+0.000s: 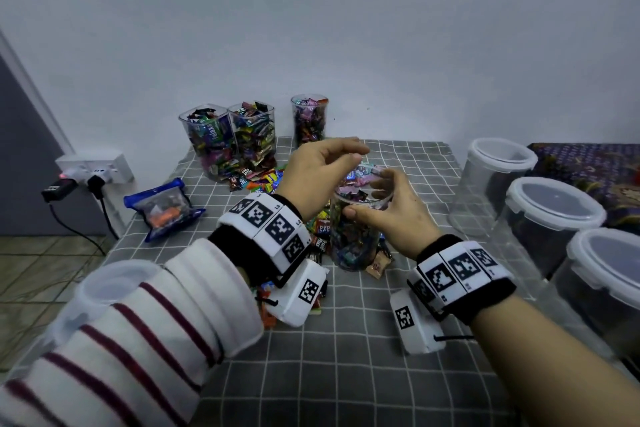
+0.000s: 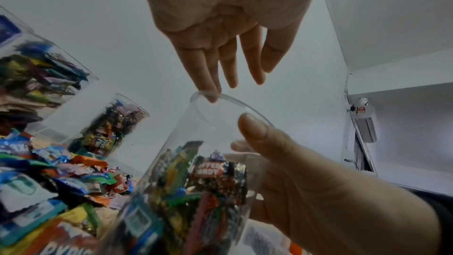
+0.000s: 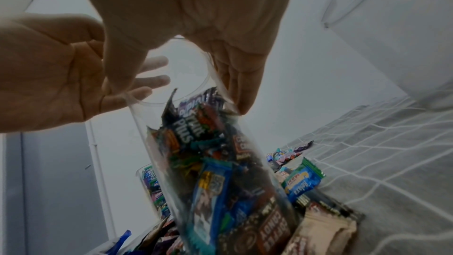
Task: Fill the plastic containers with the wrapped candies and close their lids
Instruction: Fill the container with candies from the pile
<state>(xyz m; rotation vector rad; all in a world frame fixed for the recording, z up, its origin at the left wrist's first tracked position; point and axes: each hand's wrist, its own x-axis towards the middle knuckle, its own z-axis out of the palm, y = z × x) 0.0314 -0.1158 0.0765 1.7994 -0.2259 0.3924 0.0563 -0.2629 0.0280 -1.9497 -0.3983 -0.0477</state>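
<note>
A tall clear plastic container (image 1: 355, 239) stands on the grey checked tablecloth (image 1: 346, 374), filled with wrapped candies to a little below its rim. My right hand (image 1: 377, 204) grips its upper wall, thumb on the near side and fingers round the far side. In the right wrist view the container (image 3: 210, 158) runs down from my right hand (image 3: 186, 49). My left hand (image 1: 346, 153) hovers just above the mouth, fingers relaxed and empty. Its fingertips (image 2: 210, 84) almost touch the rim in the left wrist view. Loose candies (image 1: 259, 180) lie around the container.
Three candy-filled containers (image 1: 254, 133) without lids stand at the back by the wall. Three empty containers (image 1: 552, 218), two with lids on, line the right edge. A blue bag (image 1: 162, 208) lies at the left. A translucent tub (image 1: 104, 288) sits under my left forearm.
</note>
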